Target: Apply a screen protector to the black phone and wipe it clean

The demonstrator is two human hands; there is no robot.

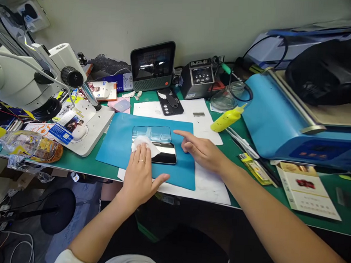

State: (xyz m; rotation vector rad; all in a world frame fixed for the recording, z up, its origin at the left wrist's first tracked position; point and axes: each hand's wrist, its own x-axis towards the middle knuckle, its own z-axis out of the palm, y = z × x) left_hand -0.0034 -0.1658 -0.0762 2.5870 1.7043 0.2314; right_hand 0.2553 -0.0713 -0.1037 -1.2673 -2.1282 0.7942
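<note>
L hand [140,173] atop wipe [147,145], phone [162,152] under.

A dark, glossy phone [164,153] lies flat on the mat, a crumpled white wipe [145,145], perhaps tissue, on it.

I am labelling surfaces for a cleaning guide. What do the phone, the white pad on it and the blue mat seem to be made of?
Phone: probably glass, glossy, mirroring light.
White pad: soft cloth or tissue, crumpled, matte, under the left hand.
Blue mat: likely silicone or rubber, flat, dull.

Both hands [140,173] [202,150] flat, fingers extended
</note>
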